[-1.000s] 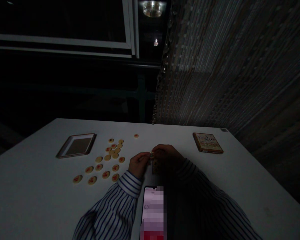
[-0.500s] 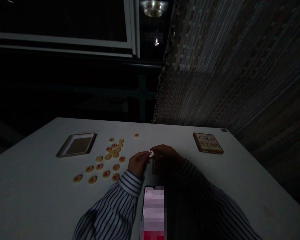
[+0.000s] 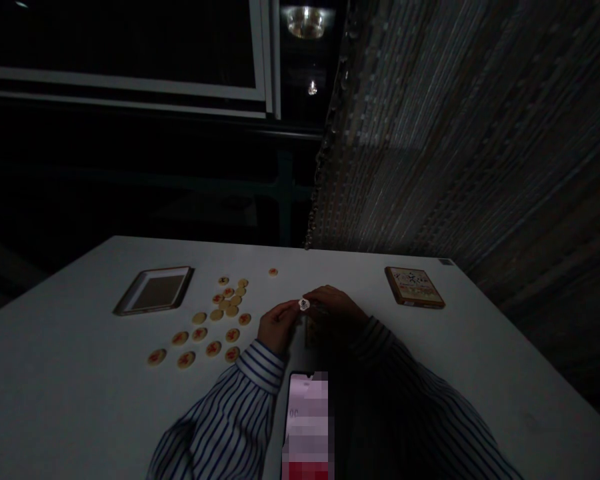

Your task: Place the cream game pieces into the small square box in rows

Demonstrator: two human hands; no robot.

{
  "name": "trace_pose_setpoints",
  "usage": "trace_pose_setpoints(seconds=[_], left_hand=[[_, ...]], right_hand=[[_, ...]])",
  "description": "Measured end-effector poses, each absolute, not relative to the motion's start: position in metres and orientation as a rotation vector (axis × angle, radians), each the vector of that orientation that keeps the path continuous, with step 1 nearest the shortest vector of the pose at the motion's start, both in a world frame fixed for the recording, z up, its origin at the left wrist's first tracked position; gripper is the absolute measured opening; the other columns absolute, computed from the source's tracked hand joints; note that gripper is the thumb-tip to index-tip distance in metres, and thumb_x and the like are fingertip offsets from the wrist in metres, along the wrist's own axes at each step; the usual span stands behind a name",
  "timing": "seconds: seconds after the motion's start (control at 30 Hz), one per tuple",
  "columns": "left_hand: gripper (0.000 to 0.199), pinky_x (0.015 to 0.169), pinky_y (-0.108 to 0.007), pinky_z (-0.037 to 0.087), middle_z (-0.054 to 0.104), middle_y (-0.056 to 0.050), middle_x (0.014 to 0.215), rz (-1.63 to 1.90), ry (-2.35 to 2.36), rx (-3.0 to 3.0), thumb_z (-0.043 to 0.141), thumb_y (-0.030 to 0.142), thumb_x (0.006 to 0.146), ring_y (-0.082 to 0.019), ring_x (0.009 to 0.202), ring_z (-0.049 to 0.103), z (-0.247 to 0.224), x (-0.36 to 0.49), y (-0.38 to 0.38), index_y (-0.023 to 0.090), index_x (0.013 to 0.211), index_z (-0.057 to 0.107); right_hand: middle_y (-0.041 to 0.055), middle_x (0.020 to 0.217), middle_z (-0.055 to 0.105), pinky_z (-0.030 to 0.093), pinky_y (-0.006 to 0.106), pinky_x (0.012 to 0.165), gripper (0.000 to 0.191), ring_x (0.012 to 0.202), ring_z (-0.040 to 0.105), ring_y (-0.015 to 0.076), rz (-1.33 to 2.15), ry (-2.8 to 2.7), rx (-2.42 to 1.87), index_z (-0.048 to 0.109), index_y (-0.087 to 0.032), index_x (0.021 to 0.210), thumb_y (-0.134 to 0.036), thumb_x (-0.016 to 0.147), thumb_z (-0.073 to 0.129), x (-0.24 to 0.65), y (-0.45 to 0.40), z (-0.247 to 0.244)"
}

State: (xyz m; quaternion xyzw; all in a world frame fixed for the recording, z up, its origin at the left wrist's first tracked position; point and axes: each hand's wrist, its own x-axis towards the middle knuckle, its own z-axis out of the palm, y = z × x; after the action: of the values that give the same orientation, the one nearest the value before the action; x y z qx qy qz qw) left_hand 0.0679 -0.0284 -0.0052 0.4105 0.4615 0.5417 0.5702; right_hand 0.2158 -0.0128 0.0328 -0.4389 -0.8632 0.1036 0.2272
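My left hand (image 3: 279, 325) and my right hand (image 3: 337, 305) meet over the middle of the table. Between their fingertips is a small round Chinese chess piece (image 3: 304, 305), its dark-marked face lit brightly. Both hands pinch it from opposite sides. Left of my left hand lie several loose chess pieces (image 3: 213, 348), some with red characters up and some showing plain faces. A dark object (image 3: 310, 335) sits in shadow under my right hand, mostly hidden.
At the left is a shallow open box tray (image 3: 176, 298). A decorated box lid (image 3: 414, 287) lies at the right on the white table (image 3: 95, 400). A lit phone (image 3: 300, 400) rests between my forearms. One piece (image 3: 273, 272) lies apart near the far edge; a string curtain (image 3: 390, 167) hangs beyond.
The held chess piece has turned a little, showing more of its marked face, and sits slightly higher. My hands have barely shifted. The loose pieces lie as before.
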Motion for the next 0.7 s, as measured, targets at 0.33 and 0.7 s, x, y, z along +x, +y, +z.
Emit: trace_pose_setpoints(seconds=[0.33, 0.7], left_hand=[[0.025, 0.061, -0.026, 0.046, 0.066, -0.005, 0.067, 1.286, 1.265, 1.238, 0.061, 0.031, 0.058, -0.015, 0.064, 0.059, -0.014, 0.066, -0.025, 0.014, 0.075, 0.065], [0.022, 0.070, -0.032, 0.043, 0.065, -0.008, 0.079, 1.165, 1.410, 1.725, 0.051, 0.027, 0.067, -0.019, 0.073, 0.058, -0.021, 0.067, -0.030, 0.018, 0.082, 0.065]], right_hand=[[0.0058, 0.087, 0.062, 0.038, 0.026, 0.072, 0.029, 0.079, 0.054, 0.0150, 0.233, -2.265, -1.453, 0.058, -0.017, 0.095, -0.034, 0.075, 0.047, 0.236, -0.009, 0.034], [0.0057, 0.087, 0.062, 0.036, 0.025, 0.069, 0.025, 0.078, 0.053, 0.0156, 0.174, -2.427, -1.586, 0.060, -0.017, 0.090, -0.032, 0.076, 0.044, 0.236, -0.003, 0.020]])
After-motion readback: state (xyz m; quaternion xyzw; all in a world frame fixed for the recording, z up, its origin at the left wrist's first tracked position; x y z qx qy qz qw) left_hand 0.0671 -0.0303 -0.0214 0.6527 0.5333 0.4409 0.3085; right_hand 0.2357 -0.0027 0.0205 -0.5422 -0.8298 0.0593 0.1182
